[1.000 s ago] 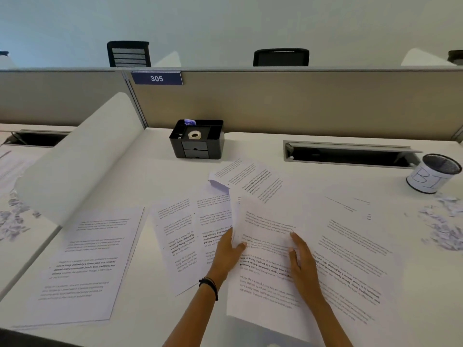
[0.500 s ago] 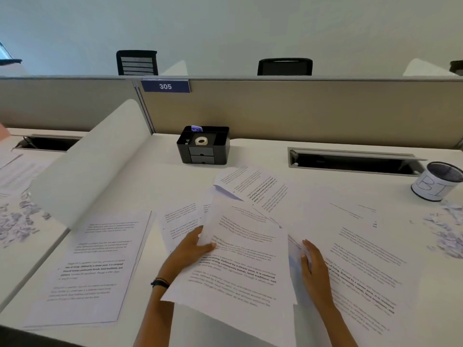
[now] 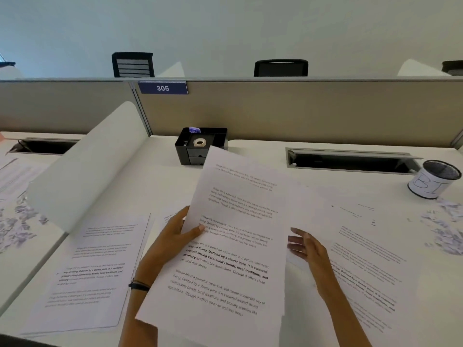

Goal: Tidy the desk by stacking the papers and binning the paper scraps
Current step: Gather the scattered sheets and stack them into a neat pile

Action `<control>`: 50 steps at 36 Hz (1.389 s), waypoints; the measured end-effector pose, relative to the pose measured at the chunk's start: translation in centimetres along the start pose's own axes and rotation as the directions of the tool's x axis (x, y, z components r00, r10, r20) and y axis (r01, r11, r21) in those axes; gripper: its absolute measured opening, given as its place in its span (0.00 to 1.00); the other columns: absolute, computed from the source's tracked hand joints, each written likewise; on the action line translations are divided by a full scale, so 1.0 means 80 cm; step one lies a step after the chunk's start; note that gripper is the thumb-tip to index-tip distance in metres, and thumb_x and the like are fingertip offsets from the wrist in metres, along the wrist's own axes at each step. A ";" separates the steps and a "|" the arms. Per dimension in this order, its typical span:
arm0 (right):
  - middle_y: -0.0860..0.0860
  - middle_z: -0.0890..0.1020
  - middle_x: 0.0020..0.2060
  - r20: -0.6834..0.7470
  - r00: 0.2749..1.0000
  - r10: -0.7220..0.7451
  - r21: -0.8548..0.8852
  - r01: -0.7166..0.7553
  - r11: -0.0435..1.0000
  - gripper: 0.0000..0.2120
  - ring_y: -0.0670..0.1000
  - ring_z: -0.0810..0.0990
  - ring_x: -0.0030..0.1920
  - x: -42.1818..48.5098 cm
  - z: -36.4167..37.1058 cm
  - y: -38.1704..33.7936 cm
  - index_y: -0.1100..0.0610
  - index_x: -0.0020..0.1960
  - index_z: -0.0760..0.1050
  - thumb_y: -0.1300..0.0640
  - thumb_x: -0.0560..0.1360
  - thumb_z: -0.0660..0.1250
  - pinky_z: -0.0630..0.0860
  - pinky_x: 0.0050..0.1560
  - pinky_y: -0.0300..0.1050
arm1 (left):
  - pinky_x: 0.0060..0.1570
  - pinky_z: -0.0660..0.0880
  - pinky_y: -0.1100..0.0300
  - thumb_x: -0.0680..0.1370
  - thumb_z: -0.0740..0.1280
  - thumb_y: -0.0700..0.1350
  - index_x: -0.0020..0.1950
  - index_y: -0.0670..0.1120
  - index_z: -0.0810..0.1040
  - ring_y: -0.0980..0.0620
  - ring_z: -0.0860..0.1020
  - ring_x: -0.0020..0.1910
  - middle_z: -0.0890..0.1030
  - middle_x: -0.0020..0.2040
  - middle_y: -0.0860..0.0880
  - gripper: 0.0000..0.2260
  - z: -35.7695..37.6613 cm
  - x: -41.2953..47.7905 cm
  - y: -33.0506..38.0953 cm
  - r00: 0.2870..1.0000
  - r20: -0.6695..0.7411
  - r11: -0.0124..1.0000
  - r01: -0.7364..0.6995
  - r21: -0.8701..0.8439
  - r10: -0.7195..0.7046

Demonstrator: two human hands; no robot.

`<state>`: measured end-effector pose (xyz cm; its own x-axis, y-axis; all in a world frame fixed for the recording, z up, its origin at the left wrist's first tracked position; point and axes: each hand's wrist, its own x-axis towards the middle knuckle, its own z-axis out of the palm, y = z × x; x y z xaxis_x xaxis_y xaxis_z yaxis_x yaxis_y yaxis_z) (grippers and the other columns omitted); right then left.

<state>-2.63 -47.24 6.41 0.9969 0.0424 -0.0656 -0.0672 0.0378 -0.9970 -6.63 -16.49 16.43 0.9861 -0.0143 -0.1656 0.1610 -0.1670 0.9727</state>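
Note:
My left hand (image 3: 172, 236) grips the left edge of a printed sheet (image 3: 235, 246), thumb on top, and the sheet is lifted off the desk and tilted towards me. My right hand (image 3: 307, 249) hovers at the sheet's right edge with its fingers spread, holding nothing. More printed papers (image 3: 370, 261) lie flat on the right, and another sheet (image 3: 90, 269) lies on the left. Paper scraps (image 3: 446, 229) are heaped at the far right beside a mesh cup (image 3: 433, 180) labelled "BI". More scraps (image 3: 15, 229) lie at the far left.
A black desk organiser (image 3: 198, 146) with a tape roll stands at the back against the beige partition (image 3: 300, 111). A curved white divider (image 3: 85, 169) rises on the left. A cable slot (image 3: 350, 161) is open at the back right of the white desk (image 3: 250, 156).
My left hand has raised the sheet from the pile and swung it upward and to the right. My right hand has come off the papers and opened beside it.

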 end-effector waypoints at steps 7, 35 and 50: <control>0.54 0.84 0.49 0.066 0.997 -0.033 0.130 0.024 0.991 0.39 0.53 0.82 0.49 -0.008 0.006 -0.038 0.52 0.60 0.74 0.24 0.62 0.59 0.79 0.47 0.40 | 0.38 0.81 0.52 0.76 0.65 0.41 0.63 0.50 0.70 0.45 0.83 0.44 0.81 0.54 0.47 0.15 0.027 0.010 0.000 0.983 -0.126 0.991 -0.132 0.003 0.131; 0.38 0.81 0.43 -0.208 0.911 -0.356 -0.243 0.304 0.921 0.09 0.44 0.81 0.42 -0.023 0.003 -0.080 0.57 0.50 0.74 0.57 0.70 0.67 0.76 0.38 0.28 | 0.47 0.77 0.66 0.73 0.68 0.46 0.62 0.45 0.72 0.59 0.76 0.55 0.78 0.54 0.53 0.18 0.117 0.022 -0.004 0.854 -0.298 0.902 -0.425 0.075 0.427; 0.45 0.80 0.48 -0.175 0.954 -0.242 -0.226 0.200 0.953 0.23 0.46 0.80 0.48 -0.017 -0.004 -0.059 0.51 0.56 0.73 0.38 0.67 0.67 0.76 0.40 0.28 | 0.49 0.74 0.70 0.78 0.61 0.41 0.67 0.49 0.64 0.67 0.74 0.53 0.73 0.55 0.60 0.18 0.128 0.037 -0.030 0.916 -0.234 0.945 -0.310 0.099 0.325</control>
<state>-3.69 -47.76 11.18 0.9748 -0.1430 0.1714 0.1445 -0.1810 -0.9728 -4.51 -26.26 11.93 0.9656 0.1630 0.2025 -0.1579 -0.2510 0.9550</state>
